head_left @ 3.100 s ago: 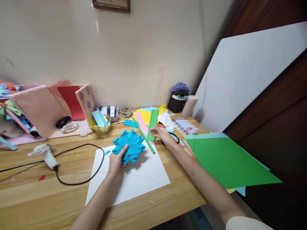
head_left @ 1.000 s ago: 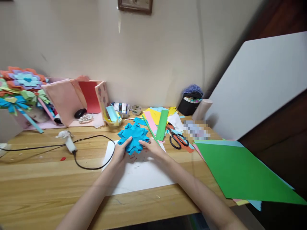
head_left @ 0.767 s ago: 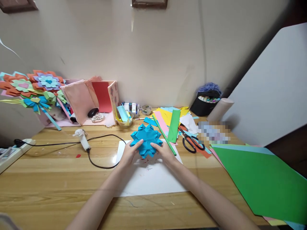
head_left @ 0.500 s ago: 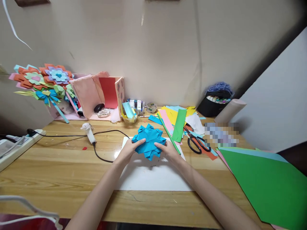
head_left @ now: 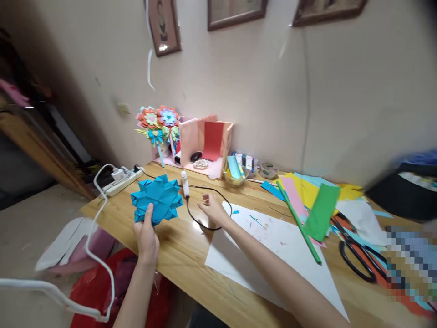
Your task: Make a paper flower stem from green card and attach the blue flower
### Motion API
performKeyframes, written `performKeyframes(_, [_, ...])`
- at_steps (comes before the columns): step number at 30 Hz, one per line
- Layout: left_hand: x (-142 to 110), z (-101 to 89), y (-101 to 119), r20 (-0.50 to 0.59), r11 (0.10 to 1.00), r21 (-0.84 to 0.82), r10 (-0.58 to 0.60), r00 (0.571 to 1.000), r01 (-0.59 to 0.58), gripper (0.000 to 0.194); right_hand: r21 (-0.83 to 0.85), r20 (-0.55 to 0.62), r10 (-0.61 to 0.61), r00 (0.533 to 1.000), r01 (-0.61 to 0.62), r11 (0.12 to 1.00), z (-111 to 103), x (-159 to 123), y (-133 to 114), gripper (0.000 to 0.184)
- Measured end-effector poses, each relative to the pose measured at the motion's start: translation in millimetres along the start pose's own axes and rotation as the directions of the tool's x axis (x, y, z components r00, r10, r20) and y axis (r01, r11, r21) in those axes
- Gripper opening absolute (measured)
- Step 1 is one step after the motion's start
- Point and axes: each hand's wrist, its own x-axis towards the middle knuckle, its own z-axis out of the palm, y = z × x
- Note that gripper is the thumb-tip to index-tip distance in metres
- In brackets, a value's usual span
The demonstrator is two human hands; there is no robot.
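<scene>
Plain wall rises behind the wooden table, its framed pictures cropped by the top edge. At far right, a black holder is blurred and cut off, and a pixelated patch masks whatever lies beside the scissors. A clear container holds light blue and yellow paper; an open pink box contains a dark rounded object, too small to identify. Left of the white sheet, the left hand pinches the blue paper flower up off the table, its thumb in front, other fingers mostly hidden. The right hand, loosely curled with fingers apart, hovers near the white glue gun.
</scene>
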Motion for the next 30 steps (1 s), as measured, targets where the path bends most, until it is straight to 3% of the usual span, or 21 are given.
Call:
performKeyframes(4, [35, -9.1, -9, -0.063, 0.984, 0.088, 0.16, 0.985, -0.154, 0.032, -0.19, -0.109, -0.02, 0.994, -0.001, 0.982, 59, 38, -27, 0.047])
performKeyframes(8, [63, -5.1, -17, -0.068, 0.974, 0.155, 0.18, 0.981, -0.168, 0.032, -0.129, -0.125, 0.035, 0.992, -0.051, 0.99, 79, 66, -29, 0.027])
performKeyframes(11, [76, 2.3, -20, -0.032, 0.966, 0.18, 0.194, 0.98, -0.185, 0.031, -0.056, -0.072, -0.003, 0.997, -0.001, 0.998, 73, 74, -17, 0.016])
performKeyframes(13, [83, 6.9, -22, -0.014, 0.965, 0.19, 0.189, 0.982, -0.183, 0.031, -0.006, -0.073, -0.021, 0.997, 0.02, 1.0, 61, 71, -8, 0.018])
performKeyframes(17, [88, 11.2, -32, 0.062, 0.955, 0.226, 0.182, 0.981, -0.191, 0.029, 0.099, -0.15, 0.005, 0.989, 0.01, 0.995, 30, 40, 7, 0.029])
performKeyframes(18, [88, 11.4, -34, 0.086, 0.951, 0.243, 0.174, 0.981, -0.19, 0.029, 0.203, -0.179, -0.006, 0.984, 0.043, 0.978, 22, 30, 10, 0.027])
performKeyframes(20, [86, 11.3, -39, 0.125, 0.944, 0.277, 0.15, 0.981, -0.179, 0.028, 0.38, -0.133, -0.056, 0.989, 0.104, 0.919, 12, 8, 11, 0.022])
performKeyframes(22, [82, 10.8, -43, 0.152, 0.934, 0.313, 0.13, 0.98, -0.172, 0.029, 0.469, -0.011, -0.123, 0.992, 0.114, 0.876, 6, -9, 9, 0.021])
performKeyframes(24, [77, 10.3, -44, 0.186, 0.92, 0.347, 0.122, 0.975, -0.181, 0.029, 0.475, 0.075, -0.192, 0.979, 0.134, 0.87, 5, -21, 4, 0.023])
performKeyframes(30, [66, 9.3, -42, 0.293, 0.886, 0.396, 0.127, 0.948, -0.241, 0.026, 0.276, 0.148, -0.274, 0.95, 0.226, 0.934, 10, -36, -5, 0.025])
